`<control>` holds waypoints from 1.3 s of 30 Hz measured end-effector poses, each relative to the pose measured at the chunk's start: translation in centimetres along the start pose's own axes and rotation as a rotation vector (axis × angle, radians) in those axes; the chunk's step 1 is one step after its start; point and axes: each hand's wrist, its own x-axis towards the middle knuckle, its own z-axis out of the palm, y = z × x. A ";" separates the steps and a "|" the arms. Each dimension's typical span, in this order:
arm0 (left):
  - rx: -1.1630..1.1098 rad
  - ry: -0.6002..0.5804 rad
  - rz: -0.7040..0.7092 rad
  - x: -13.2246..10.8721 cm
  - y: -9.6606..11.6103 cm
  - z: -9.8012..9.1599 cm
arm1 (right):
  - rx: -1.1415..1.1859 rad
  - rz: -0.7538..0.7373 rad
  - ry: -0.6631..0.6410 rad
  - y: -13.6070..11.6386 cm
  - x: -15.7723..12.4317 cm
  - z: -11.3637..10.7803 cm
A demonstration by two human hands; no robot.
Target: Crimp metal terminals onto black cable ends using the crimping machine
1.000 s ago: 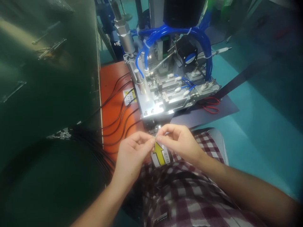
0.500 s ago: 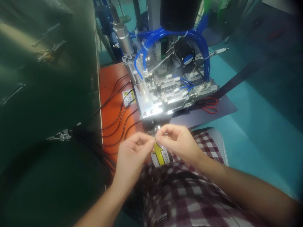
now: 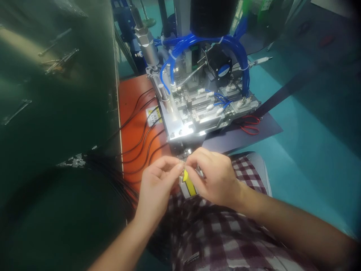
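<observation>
My left hand [image 3: 158, 182] is closed in a pinch, thumb against forefinger, on something too small to make out. Its fingertips meet those of my right hand [image 3: 211, 175], which is also closed in a pinch. Whatever lies between the fingertips is hidden. Just below them shows a white label with a yellow arrow [image 3: 190, 184], partly covered by my right hand. Beyond my hands stands a metal machine fixture [image 3: 194, 116] with cylinders and blue air hoses [image 3: 194, 39].
A bundle of black cables [image 3: 104, 169] with bare metal ends lies on the dark green table [image 3: 56, 226] at left. Several thin cables cross the orange board [image 3: 132, 113]. A red cord [image 3: 251, 126] lies to the right of the fixture.
My right hand has turned slightly, its knuckles rising and its fingers now covering more of the arrow label. My left hand has stayed almost in place.
</observation>
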 end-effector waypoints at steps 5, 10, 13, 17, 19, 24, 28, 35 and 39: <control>0.163 0.023 0.149 -0.3 -0.2 0.1 | 0.493 0.483 -0.138 -0.5 0.5 -0.3; -0.012 -0.058 -0.027 0.0 0.1 0.4 | 0.855 0.738 -0.254 0.0 0.8 -0.8; -0.037 -0.030 -0.032 0.3 0.5 0.6 | 0.718 0.688 -0.218 0.3 0.5 -1.1; -0.011 -0.024 -0.019 0.3 0.6 0.8 | 0.521 0.576 -0.105 0.1 0.1 -0.7; -0.004 -0.022 -0.006 0.3 0.4 0.7 | 0.421 0.481 -0.048 0.1 0.0 -0.4; -0.002 -0.002 -0.002 0.6 0.0 0.7 | 0.395 0.464 -0.142 0.8 0.2 -0.3; -0.003 -0.002 -0.005 0.7 0.2 0.7 | 0.507 0.560 -0.160 1.5 0.7 -0.3; -0.018 -0.007 0.003 0.7 0.2 0.7 | 0.360 0.323 0.025 1.0 0.4 0.5; -0.087 -0.040 -0.018 0.7 0.3 0.7 | 0.244 0.171 0.078 0.7 0.0 0.5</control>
